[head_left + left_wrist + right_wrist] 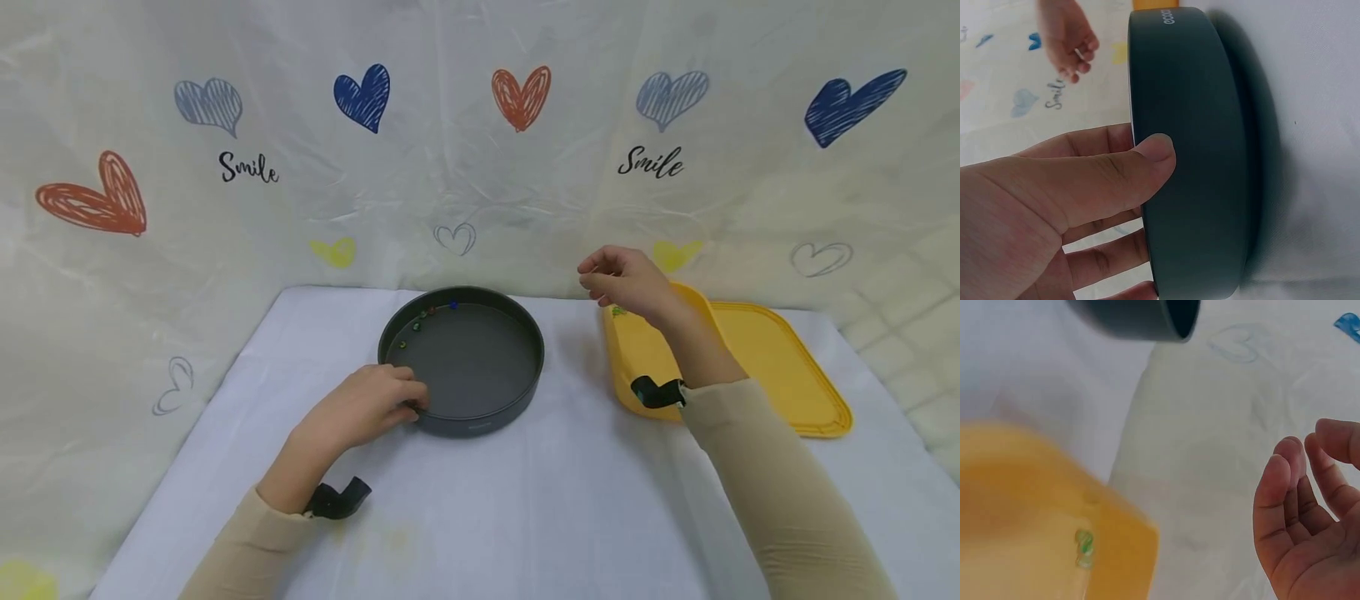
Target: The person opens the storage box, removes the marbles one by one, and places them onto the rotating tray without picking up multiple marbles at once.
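- Head view, and here's my left hand (375, 404) at the near-left rim of the dark pan (472, 358), fingers at the edge.
- The pan is over the white cloth (487, 525), left of centre; whether its base lies flat, I can't tell.
- Inside it, little coloured marbles (417, 327), green, blue and reddish among them, string along the left and far-left wall!
- Over to the right: my right hand (626, 279) hangs in the air, fingers loosely bent, above the far edge of a yellow container (637, 350).
- Green marbles (618, 311) show in that container's far-left corner, and a flat yellow tray (787, 367) lies just right of it.
- Beige sleeves on both my arms, black bands at both wrists, hearts and "Smile" printed on the pale sheet (465, 175) behind.
- Left wrist view, close up now: my thumb (1157, 150) presses the pan's outer wall, the other fingers go behind the rim, so I'm pinching the side between them.
- White lettering (1169, 17) shows on the wall at the top.
- Right wrist view: my fingers curve softly with gaps between, a relaxed, loose grip on thin air, beside the container; its green marbles sit near the corner, blurred, and the pan's edge pokes in at the top.
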Demonstrator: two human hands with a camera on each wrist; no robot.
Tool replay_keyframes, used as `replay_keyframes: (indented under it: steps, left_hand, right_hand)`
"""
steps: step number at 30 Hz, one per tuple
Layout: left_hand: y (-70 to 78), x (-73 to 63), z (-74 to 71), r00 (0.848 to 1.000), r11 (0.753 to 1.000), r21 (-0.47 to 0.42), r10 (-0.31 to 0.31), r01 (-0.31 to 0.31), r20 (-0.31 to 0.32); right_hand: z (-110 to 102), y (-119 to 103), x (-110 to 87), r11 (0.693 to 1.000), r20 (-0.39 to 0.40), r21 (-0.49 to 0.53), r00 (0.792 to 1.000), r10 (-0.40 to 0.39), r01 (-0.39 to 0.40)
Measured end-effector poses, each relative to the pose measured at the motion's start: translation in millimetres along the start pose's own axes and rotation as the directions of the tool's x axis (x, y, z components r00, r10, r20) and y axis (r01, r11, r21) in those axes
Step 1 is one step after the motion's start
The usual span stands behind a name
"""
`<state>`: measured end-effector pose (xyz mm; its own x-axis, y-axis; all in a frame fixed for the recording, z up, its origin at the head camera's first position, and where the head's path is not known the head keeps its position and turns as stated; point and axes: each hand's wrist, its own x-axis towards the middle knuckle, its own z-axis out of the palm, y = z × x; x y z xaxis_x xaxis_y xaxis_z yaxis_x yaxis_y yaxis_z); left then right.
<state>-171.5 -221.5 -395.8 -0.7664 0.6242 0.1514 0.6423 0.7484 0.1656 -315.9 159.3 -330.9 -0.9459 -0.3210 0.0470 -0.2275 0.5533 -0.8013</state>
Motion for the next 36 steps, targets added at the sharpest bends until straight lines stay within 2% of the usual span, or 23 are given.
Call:
replay_keyframes:
  steps: [15, 21, 26, 31, 36]
  left_hand:
    - [-0.3, -0.8, 3.2, 1.0, 1.0, 0.027, 0.015, -0.014, -0.016]
    - [0.0, 0.3, 3.0, 1.0, 0.999, 0.033, 0.016, -0.016, -0.01]
    - [1.1, 0.4, 1.0, 1.0, 0.999, 0.033, 0.008, -0.007, -0.003]
    - [0.2, 1.4, 1.1, 1.0, 0.999, 0.029, 0.019, -0.019, -0.006]
    - [-0.2, 2.1, 1.9, 1.0, 1.0, 0.024, 0.019, -0.019, -0.008]
  right_hand:
    - [-24.4, 34.4, 18.7, 0.984, 0.093, -0.114, 0.985, 0.145, -0.134]
    - [-28.5, 54.2, 25.0, 0.968, 0.153, -0.156, 0.963, 0.222, -0.198]
    - [-28.2, 65.6, 28.9, 0.962, 0.21, -0.171, 0.947, 0.245, -0.211]
    - [-28.3, 68.5, 31.8, 0.957, 0.208, -0.19, 0.944, 0.256, -0.218]
    - [-28.3, 74.1, 35.2, 0.94, 0.227, -0.233, 0.926, 0.301, -0.248]
